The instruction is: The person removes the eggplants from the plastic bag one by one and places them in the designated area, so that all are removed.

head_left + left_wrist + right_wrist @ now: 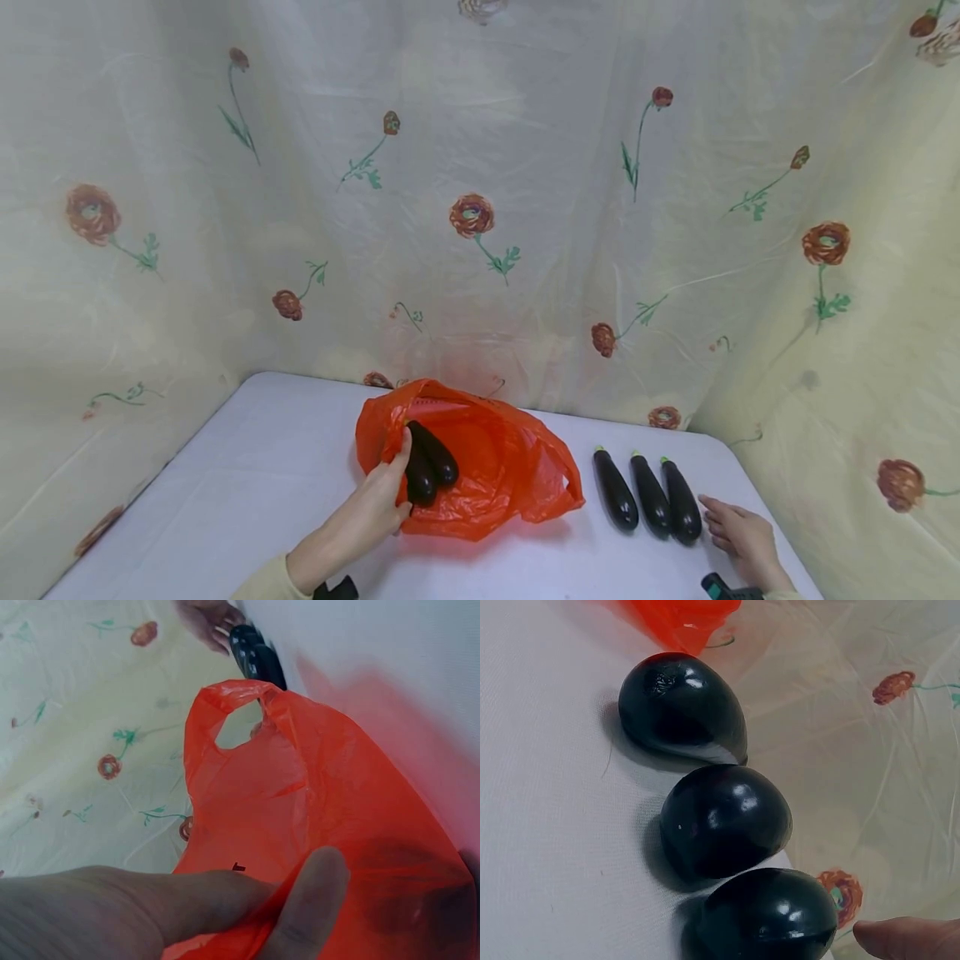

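Note:
My left hand (386, 493) pinches the rim of a red plastic bag (510, 450) between thumb and fingers, holding its mouth open. Inside the bag lie two dark eggplants (433, 458), partly covered by that hand in the head view. To the right of the bag, three more eggplants (652, 500) lie side by side with their green stem ends pointing away. Just right of the last one is my right hand (742, 537), fingers extended and holding nothing. The right wrist view shows a fingertip (900, 937) close beside the nearest eggplant (769, 919).
Everything lies on a white-covered table (247, 467). A flower-patterned plastic sheet (555, 275) hangs behind it and along both sides. One loop handle of the bag (199, 739) stands up toward the loose eggplants in the left wrist view.

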